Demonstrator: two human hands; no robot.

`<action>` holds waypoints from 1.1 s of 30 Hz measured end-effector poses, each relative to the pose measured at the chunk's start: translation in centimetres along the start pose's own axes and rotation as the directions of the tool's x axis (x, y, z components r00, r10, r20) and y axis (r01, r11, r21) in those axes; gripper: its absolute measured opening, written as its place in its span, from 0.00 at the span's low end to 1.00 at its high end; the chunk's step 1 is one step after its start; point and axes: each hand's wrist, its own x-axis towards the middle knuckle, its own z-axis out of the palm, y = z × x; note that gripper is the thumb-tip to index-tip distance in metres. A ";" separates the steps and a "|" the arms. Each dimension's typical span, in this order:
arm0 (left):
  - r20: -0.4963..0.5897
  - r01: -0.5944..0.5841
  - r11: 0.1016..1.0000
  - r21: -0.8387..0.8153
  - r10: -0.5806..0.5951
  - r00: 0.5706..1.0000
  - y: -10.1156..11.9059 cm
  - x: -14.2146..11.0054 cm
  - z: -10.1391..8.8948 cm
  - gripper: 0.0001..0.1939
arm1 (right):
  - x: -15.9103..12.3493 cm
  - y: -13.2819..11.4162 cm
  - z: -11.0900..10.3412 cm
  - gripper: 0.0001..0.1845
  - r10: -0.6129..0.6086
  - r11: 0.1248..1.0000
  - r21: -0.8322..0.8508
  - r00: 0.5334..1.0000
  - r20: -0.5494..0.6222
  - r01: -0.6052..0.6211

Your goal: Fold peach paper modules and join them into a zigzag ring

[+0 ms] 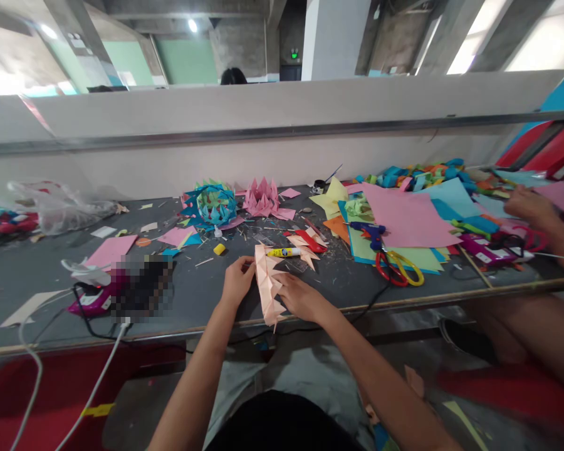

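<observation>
A peach-coloured folded paper strip with zigzag points (267,285) stands on edge at the front of the grey worktable (37,269). My left hand (237,279) pinches its upper left side with curled fingers. My right hand (301,295) presses against its right side, fingers closed on the folds. A yellow glue stick (284,252) lies just behind the strip. More peach folded pieces (305,241) lie to the right of it.
A blue-green paper flower (211,205) and a pink one (262,197) sit behind. Coloured sheets (407,219), scissors (397,266) and a blue glue gun (371,232) lie right. Another person's hand (529,203) reaches in at far right. Cables (94,326) and a plastic bag (59,207) lie left.
</observation>
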 end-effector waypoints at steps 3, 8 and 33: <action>-0.004 -0.004 1.000 0.001 0.004 1.000 0.0 0.0 -0.1 0.10 | 0.1 -0.1 -0.1 0.14 0.008 1.000 0.003 1.000 -0.007 -0.008; -0.004 -0.009 1.000 0.009 0.009 1.000 0.0 0.0 -0.1 0.10 | 0.1 -0.2 0.0 0.14 0.016 1.000 -0.017 1.000 -0.011 -0.016; 0.000 -0.014 0.999 0.041 0.014 1.000 -0.1 -0.1 0.2 0.08 | -0.1 -0.7 -0.3 0.10 0.067 0.987 -0.145 0.998 0.021 -0.063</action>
